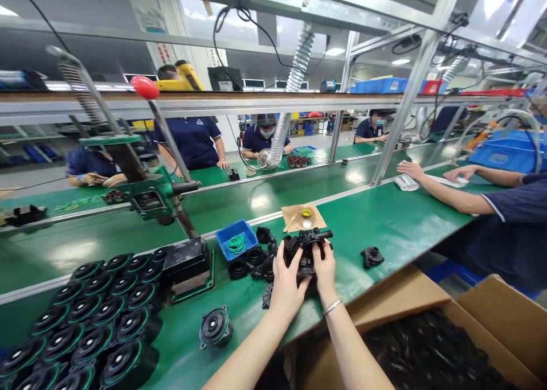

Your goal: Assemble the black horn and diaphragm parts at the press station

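Note:
My left hand and my right hand are together at a heap of black plastic pump covers. Fingers of both hands curl round a cluster of these covers, and a short pipe stub sticks out at its upper right. How many covers each hand holds is hidden. More loose black covers lie just left of my hands. Beside them, a blue bin holds green rubber rings. One round black motor housing stands alone on the green bench, left of my forearms.
Rows of black housings with green rings fill the left. A hand press with a red knob stands behind them. Cardboard carries a small yellow pot. A single cover lies right; below is a carton of black parts. Co-workers sit around.

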Motion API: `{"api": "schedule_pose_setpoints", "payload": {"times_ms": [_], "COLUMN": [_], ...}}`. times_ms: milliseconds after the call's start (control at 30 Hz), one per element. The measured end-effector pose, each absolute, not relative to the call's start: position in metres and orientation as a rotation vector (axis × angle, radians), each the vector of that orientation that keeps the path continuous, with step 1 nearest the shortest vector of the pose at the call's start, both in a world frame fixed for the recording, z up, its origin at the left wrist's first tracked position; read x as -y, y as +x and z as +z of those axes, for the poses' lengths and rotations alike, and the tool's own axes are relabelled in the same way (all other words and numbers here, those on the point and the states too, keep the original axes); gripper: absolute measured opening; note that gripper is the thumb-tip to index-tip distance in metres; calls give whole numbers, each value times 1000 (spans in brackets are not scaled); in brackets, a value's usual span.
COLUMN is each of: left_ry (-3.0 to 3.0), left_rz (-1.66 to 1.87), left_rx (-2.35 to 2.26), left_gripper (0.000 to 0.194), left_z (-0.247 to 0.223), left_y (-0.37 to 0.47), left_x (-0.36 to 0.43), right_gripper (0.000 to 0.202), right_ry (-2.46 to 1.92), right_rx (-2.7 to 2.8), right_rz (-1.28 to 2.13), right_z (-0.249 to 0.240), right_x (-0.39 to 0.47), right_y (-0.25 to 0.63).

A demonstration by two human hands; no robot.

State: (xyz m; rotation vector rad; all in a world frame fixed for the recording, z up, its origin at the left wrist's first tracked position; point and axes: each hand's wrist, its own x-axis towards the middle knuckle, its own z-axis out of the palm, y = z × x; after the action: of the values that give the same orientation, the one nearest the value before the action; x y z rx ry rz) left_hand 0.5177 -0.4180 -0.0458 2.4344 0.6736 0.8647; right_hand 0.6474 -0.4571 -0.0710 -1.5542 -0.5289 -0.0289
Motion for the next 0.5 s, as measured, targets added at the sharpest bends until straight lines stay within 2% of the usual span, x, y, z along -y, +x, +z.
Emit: {"api": "schedule_pose_setpoints", "payload": {"times_ms": [200, 333, 500], "left_ry": [2780, 2883, 2891], "left_rz": [773, 713, 624], "left_rx": [-750, -604, -613], "left_gripper": [101, 95, 78], "left_z": [-55, -70, -73], "left_y": [485, 476, 497], "left_x": [423, 427, 414], "right_gripper": [51, 48, 46], "right_ry": [-1576, -1608, -1679], "right_rx": [571, 492, 468], "right_rz": [-57, -109, -100], "right_z": [-73, -87, -107], "right_x": [450, 461, 459], "right_y": [634, 622, 629]}}
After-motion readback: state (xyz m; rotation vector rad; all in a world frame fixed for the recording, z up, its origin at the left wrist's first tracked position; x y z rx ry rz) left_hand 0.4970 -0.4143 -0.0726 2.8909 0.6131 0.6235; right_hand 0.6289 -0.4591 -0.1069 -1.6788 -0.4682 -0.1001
